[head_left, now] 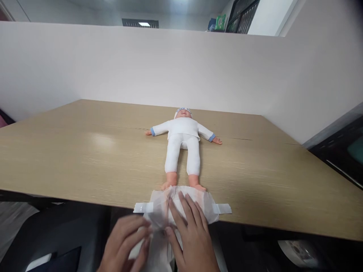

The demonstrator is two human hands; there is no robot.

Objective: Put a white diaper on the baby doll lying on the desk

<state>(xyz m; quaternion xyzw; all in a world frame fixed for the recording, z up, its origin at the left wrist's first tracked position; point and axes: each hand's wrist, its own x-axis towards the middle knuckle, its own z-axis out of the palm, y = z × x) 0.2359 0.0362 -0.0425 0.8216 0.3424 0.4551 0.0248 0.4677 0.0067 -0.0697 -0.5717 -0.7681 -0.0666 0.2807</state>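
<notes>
A white disposable diaper (211, 206) lies unfolded at the table's front edge, its two side tabs spread outward and its lower part hanging toward me. My right hand (191, 232) rests flat on its middle, fingers stretched out. At the diaper's left side, my left hand (127, 241) has curled fingers and thumb drawn together at the edge; the fingertips are slightly blurred. Beyond the diaper a baby doll (184, 130) in a white outfit with blue cuffs and a printed cap lies on its back, arms spread. Its bare feet touch or lie just under the diaper's far edge.
The wooden table (113, 162) runs up to a white partition wall (141, 68). Below its front edge at left stands a black chair (65, 230) with a dark item and a white object on it. A dark screen-like object (343, 151) is at the right.
</notes>
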